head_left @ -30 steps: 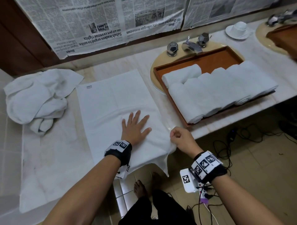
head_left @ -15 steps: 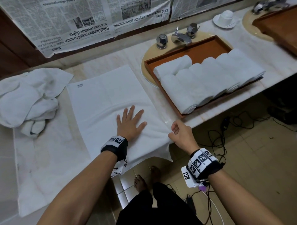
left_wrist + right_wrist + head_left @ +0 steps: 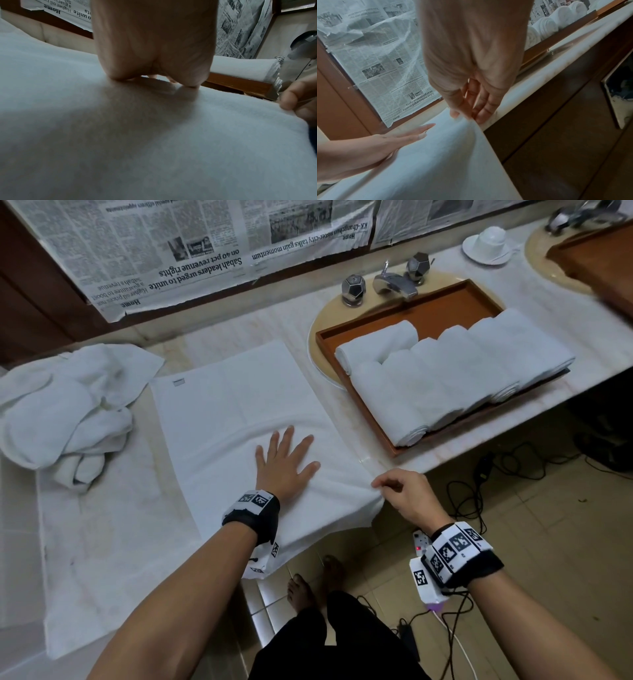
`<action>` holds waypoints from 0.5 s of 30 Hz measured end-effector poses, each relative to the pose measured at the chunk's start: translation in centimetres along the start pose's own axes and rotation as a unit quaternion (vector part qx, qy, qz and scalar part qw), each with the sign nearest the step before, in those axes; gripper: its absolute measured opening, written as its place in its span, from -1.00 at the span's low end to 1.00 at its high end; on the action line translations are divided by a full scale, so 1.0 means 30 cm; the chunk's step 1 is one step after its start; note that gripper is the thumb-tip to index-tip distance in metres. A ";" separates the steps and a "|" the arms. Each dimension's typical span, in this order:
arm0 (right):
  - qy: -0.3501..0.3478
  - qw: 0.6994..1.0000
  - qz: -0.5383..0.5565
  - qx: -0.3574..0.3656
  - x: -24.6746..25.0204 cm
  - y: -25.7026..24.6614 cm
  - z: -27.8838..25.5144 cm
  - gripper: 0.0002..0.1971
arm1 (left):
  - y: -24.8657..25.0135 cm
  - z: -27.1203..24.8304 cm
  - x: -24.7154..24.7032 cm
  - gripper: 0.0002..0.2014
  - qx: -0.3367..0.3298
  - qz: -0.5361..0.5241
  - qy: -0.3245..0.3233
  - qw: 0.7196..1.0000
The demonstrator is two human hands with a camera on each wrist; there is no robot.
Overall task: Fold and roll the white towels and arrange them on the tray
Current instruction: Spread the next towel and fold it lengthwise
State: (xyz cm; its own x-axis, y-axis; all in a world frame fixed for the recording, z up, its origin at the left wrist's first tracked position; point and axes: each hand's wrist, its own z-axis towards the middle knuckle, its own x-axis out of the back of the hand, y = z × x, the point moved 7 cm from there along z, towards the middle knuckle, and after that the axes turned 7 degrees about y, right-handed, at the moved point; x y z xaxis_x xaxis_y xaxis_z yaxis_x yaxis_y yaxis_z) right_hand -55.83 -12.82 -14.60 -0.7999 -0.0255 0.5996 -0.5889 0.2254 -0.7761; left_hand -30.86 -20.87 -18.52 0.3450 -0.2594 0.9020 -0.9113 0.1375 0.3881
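Nearest, my right hand (image 3: 406,494) pinches the right front corner of the spread towel (image 3: 239,419) between thumb and fingertips (image 3: 479,119), just off the counter edge (image 3: 455,455); that corner is lifted, with the front hem hanging over the edge. My left hand (image 3: 284,463) lies flat on the same towel, fingers spread wide, palm pressing the cloth down. Beyond it the towel runs flat toward the wall, a small label at its far left corner. Right of it, the wooden tray (image 3: 448,306) holds the rolled towels (image 3: 455,368) side by side, one more lying across behind them. Far left, a crumpled towel heap (image 3: 68,405). Farthest back: tap (image 3: 394,284), newspaper (image 3: 191,248).
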 end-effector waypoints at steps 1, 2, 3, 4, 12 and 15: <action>-0.005 1.000 -0.002 0.002 -0.003 -0.001 0.002 -0.79 | 0.000 -0.001 0.000 -0.38 -0.001 -0.001 0.002 1.000; -0.009 1.000 -0.010 0.004 -0.007 0.001 0.005 -0.78 | 0.000 -0.001 0.000 -0.38 -0.002 -0.002 0.003 1.000; -0.010 1.000 -0.021 0.008 -0.011 0.002 0.008 -0.75 | 0.001 -0.002 -0.001 -0.38 -0.001 -0.003 0.004 1.000; -0.008 0.999 -0.035 0.012 -0.013 0.007 0.012 -0.71 | 0.002 -0.004 -0.001 -0.38 0.001 -0.004 0.004 1.000; 0.012 0.974 -0.162 0.158 -0.128 -0.144 0.010 -0.57 | 0.005 -0.006 -0.004 -0.37 0.008 0.005 0.003 1.000; -0.040 0.957 -0.188 0.217 -0.274 -0.226 0.078 -0.47 | 0.007 -0.005 0.006 -0.26 -0.011 0.005 0.004 1.000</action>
State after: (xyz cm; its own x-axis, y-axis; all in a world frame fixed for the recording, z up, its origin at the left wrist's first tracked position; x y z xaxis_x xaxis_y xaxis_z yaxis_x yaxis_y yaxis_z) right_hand -45.53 -16.43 -14.72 -0.5173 -0.1044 0.8494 -0.8156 -0.2404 -0.5263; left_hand -30.96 -20.75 -18.26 0.3375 -0.2503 0.9075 -0.9095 0.1617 0.3828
